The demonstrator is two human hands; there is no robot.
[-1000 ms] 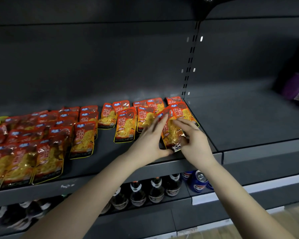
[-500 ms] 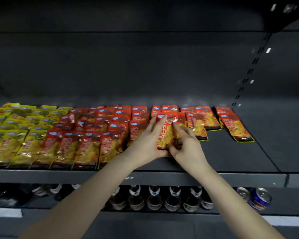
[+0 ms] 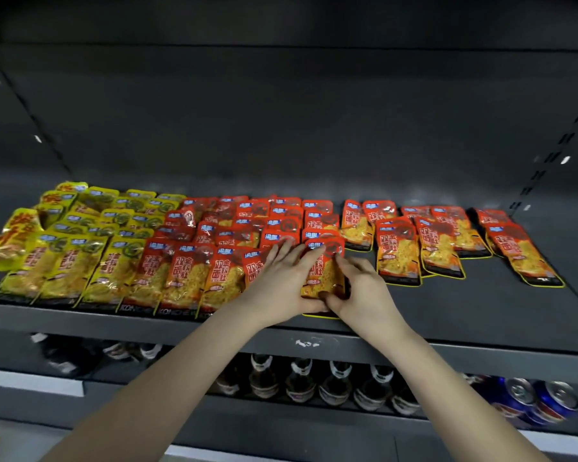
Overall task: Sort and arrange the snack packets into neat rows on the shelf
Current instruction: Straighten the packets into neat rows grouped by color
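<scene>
Near the shelf's (image 3: 481, 315) front edge, the right grip (image 3: 364, 291) pinches a red packet (image 3: 324, 271) while the left grip (image 3: 281, 281) presses flat against it, likely squaring it beside the front row (image 3: 184, 278).

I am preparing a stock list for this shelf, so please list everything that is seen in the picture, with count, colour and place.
shelf: one, dark grey, across the middle of the view
yellow packets: many, yellow, left end of the shelf, overlapping rows
red packets: many, red-orange, rows in the middle, looser groups to the right
held packet: one, red-orange, shelf front, between both hands
bottles: at least five, dark, level below
cans: at least two, blue, level below, far right
left hand: straight fingers at the held packet's left side
right hand: fingers curled round its right side
</scene>
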